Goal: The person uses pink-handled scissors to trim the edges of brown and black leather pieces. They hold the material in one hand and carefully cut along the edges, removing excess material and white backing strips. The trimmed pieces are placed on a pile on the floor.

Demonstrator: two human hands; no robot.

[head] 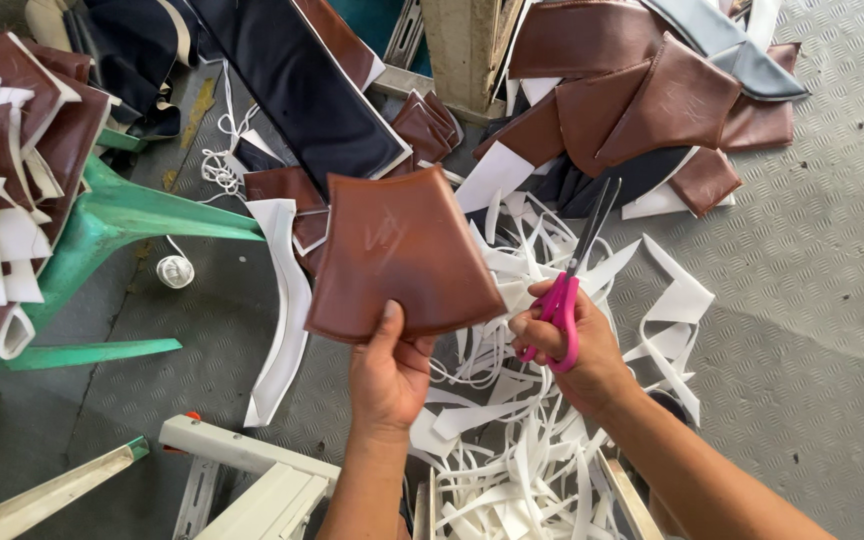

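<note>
1. The brown leather piece (400, 255) is up in front of me, above the floor. It is flat, with a curved bottom edge, and I see no white strip sticking out along it.
2. My left hand (389, 372) holds it at the bottom edge. My thumb is pressed on the front and my other fingers are behind it, so they are clamped on the piece.
3. My right hand (570, 345) is just beside it, holding the pink scissors (570, 280). My fingers are curled tight in the handles. The blades point up and look closed.
4. I think I am between cuts, looking the piece over. A next cut would need the blades opened and lined up on an edge.
5. Below my hands lies a heap of white strips (512, 470).
6. More brown pieces (642, 100) lie farther off, and others are stacked on a green plastic chair (122, 215).
</note>
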